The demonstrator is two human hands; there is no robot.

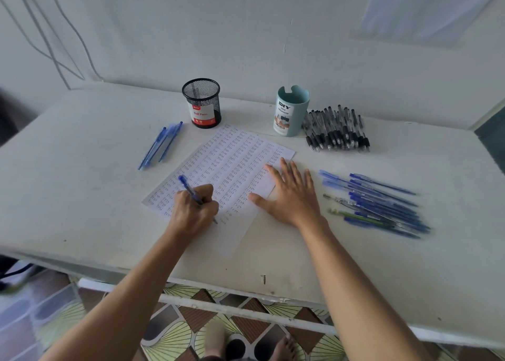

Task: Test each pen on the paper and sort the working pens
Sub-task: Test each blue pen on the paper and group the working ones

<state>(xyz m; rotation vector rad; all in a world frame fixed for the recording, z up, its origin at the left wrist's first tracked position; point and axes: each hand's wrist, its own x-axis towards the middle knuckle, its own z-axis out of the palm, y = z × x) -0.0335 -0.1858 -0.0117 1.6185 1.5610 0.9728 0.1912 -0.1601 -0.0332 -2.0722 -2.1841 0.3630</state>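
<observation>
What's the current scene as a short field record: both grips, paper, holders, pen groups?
left grip: holds blue ballpoint pen, tip on the sheet
right grip: flat, fingers straight, pressing the sheet's right edge
paper: white paper sheet, covered in rows of "test"
holders: black wire-mesh cup and teal plastic desk organizer, upright behind the sheet
pens left: small group of blue pens
pens far right: pile of black-and-clear pens beside the organizer
pens near right: spread of mostly blue pens
surface: white table

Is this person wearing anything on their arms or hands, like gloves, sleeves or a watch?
No. The left hand and right hand are bare, without gloves, and no ring, watch or bracelet shows. The left forearm and right forearm are uncovered to the picture's edge; no sleeve is in view.
</observation>
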